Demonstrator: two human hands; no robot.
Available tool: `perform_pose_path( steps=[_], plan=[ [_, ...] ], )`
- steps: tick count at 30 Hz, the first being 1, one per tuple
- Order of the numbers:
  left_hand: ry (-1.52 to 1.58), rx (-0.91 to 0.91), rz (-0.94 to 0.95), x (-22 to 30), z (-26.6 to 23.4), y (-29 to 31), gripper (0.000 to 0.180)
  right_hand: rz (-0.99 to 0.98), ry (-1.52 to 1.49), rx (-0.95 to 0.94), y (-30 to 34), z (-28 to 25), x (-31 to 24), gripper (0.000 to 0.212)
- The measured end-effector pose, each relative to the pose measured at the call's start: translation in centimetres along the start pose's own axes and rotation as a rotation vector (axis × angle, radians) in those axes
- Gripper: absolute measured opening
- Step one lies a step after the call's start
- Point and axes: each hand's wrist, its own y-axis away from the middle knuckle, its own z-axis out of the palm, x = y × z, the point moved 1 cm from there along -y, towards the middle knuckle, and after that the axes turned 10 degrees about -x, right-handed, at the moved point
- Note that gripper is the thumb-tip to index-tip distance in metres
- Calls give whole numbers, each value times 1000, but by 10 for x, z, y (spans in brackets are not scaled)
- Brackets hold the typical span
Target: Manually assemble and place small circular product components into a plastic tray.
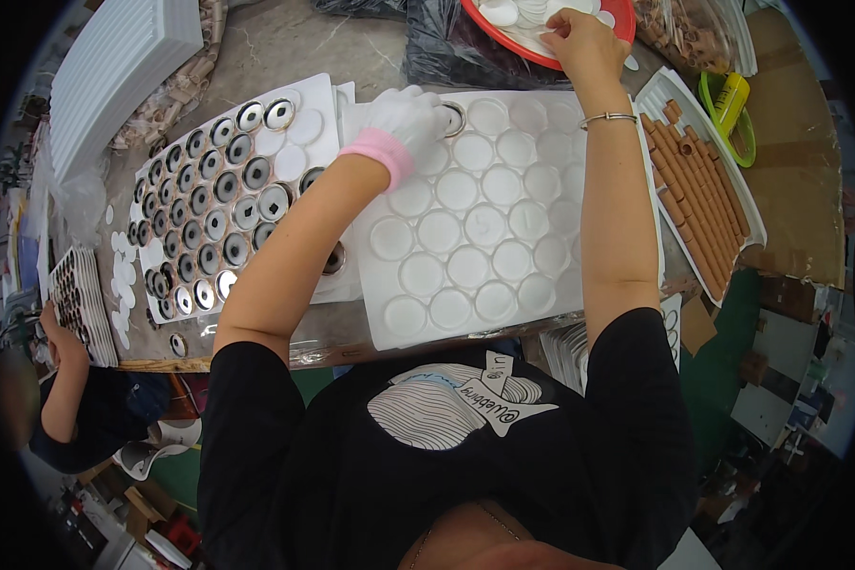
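White round discs (499, 12) are overhung by the nearer, bare right hand (582, 47), fingertips together; whether the silver metal ring (457, 118) is clamped by the white-gloved left hand (402, 118) cannot be told.

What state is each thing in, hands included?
Left hand, gloved, at a metal-rimmed piece
Right hand, bare, at the white discs
Red basin, uncovered, holding discs
Left tray, loaded with metal-rimmed pieces
Middle tray, lying flat
Brown tubes, laid in rows
Green basket, holding yellow object
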Motion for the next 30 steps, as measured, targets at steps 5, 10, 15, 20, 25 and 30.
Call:
perform_pose_path(
  steps=[5, 10, 15, 20, 25, 30],
  plan=[
    [198, 137, 47, 3, 5, 24, 32, -51, 65, 96, -6, 2, 9, 9],
    [35, -68, -76, 31, 22, 29, 76, 54, 33, -68, -7, -4, 28, 22],
    [60, 26, -145, 32, 30, 26, 71, 105, 23, -104, -4, -18, 14, 22],
    [321, 512, -18, 2, 16, 49, 59, 62, -55, 8, 1, -18, 37, 18],
    [70, 157, -131, -7, 15, 68, 41, 89, -290, 92, 4, -16, 40, 24],
    [86, 69, -190, -4, 4, 53, 40, -2, -486, 341, -3, -10, 45, 23]
  ],
)
